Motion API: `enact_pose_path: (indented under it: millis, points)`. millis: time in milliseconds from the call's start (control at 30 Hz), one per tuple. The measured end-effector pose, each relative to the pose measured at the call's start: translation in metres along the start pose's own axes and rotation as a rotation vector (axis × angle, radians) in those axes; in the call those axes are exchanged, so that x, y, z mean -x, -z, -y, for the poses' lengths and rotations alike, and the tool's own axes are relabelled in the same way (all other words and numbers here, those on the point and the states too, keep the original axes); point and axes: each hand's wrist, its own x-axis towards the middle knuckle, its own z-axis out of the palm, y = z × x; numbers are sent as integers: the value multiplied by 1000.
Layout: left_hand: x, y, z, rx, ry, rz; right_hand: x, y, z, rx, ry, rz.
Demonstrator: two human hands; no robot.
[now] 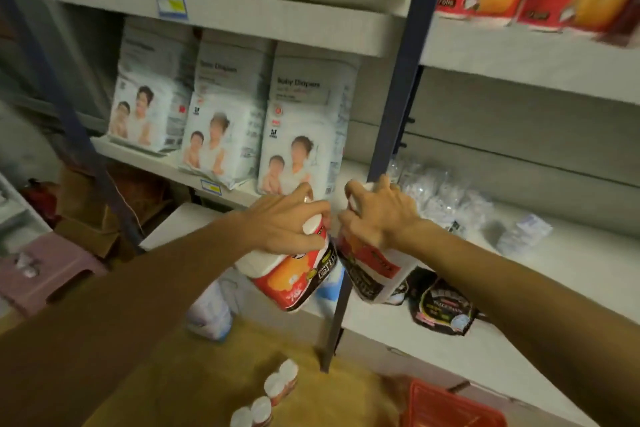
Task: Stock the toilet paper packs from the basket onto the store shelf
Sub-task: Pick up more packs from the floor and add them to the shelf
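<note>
Two packs are up at once, likely to save trips: the left hand (287, 218) clutches one toilet paper pack (294, 279); at 3 o'clock the right hand (379, 213) grips another pack (375, 270), near the shelf (571, 263); the basket (450, 406) sits at 5 o'clock.

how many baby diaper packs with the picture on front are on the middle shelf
3. They stand side by side: left pack, middle pack, right pack, just above the left hand. More may sit hidden behind them.

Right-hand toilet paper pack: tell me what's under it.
Under the right-hand pack lies the white shelf, with dark pouches partly tucked beneath its edge. The pack covers the rest.
</note>
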Motion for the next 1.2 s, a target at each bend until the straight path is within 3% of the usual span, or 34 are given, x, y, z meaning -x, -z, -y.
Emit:
enact_pose_path:
  millis: [333,467,767,900,1033,1200]
  points:
    - [-21,135,-36,2,-214,-127,33,137,-46,-61,-227,-146]
    - [-37,154,-62,14,-271,-154,46,167,-71,-89,-305,-82]
    - [-58,191,-138,-39,-388,-98,92,227,-143,-50,-245,46]
    - [-59,205,-166,16,-369,-128,119,252,-178,-63,-227,71]
    - [-59,218,-187,148,-296,-260,145,276,-214,-152,-212,18]
    - [-54,240,-214,335,-168,-432,178,295,-266,-491,-198,-117]
